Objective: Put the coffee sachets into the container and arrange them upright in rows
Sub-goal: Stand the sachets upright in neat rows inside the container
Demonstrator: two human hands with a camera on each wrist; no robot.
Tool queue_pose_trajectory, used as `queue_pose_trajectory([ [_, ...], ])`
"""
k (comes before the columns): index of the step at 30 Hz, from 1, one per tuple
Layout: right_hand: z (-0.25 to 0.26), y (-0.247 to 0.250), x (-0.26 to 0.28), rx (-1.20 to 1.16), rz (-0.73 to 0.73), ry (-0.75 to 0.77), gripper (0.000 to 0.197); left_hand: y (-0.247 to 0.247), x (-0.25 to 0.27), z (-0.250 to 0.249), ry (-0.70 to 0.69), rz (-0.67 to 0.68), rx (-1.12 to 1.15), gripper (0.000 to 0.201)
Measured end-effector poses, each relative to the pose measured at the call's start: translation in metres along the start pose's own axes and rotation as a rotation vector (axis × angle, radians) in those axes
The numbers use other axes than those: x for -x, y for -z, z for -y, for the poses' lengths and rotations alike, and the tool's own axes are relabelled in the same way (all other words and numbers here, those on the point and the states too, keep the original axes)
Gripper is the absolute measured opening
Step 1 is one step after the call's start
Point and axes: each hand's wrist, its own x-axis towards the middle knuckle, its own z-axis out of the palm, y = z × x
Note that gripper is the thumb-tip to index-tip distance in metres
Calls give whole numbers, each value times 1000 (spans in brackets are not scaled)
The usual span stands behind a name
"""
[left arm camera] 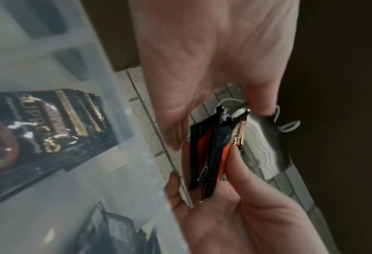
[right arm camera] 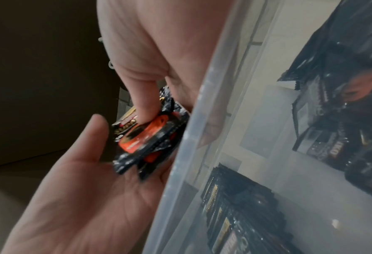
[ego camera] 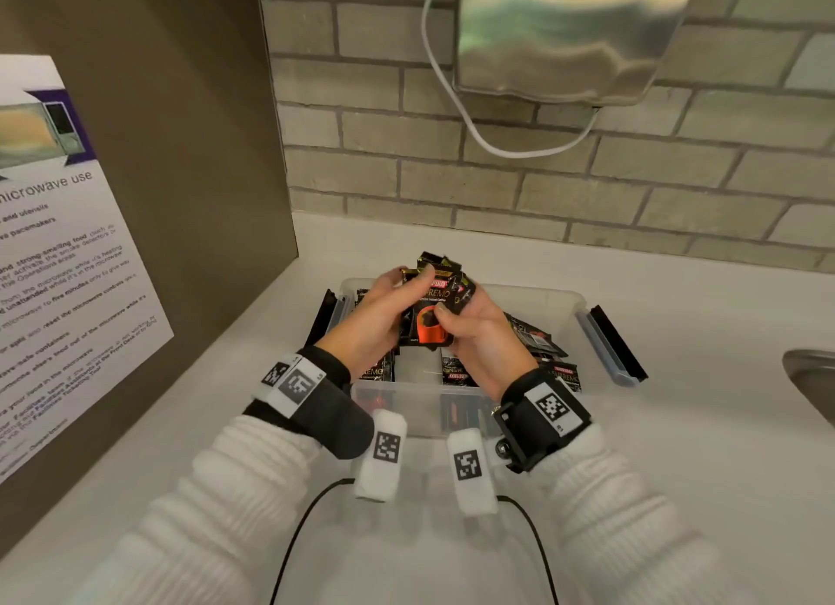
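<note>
Both hands hold a small stack of black coffee sachets [ego camera: 434, 308] with an orange cup print, upright above the clear plastic container [ego camera: 558, 298]. My left hand [ego camera: 400, 301] grips the stack's left side, thumb on its top edge. My right hand [ego camera: 454, 326] pinches the lower right, thumb by the cup. The right wrist view shows that thumb pressing on the stack [right arm camera: 146, 137]. Seen edge-on in the left wrist view, the stack [left arm camera: 213, 154] sits between both hands. Several loose sachets [ego camera: 533, 338] lie flat or leaning in the container; more [ego camera: 461, 371] stand near its front wall.
A brown panel with a microwave notice [ego camera: 68, 265] closes off the left. A brick wall rises behind, with a metal dispenser [ego camera: 565, 39] and a white cable above. A sink edge [ego camera: 813, 387] lies to the right. Black latches [ego camera: 619, 347] flank the container. A black cable [ego camera: 311, 532] loops in front.
</note>
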Motion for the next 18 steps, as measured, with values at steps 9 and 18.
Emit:
queue_pose_trajectory([
  [9, 18, -15, -4, 914, -150, 231, 78, -2, 6, -10, 134, 65, 234, 34],
  [18, 23, -19, -5, 1429, 111, 374, 92, -10, 16, -13, 117, 73, 80, 63],
])
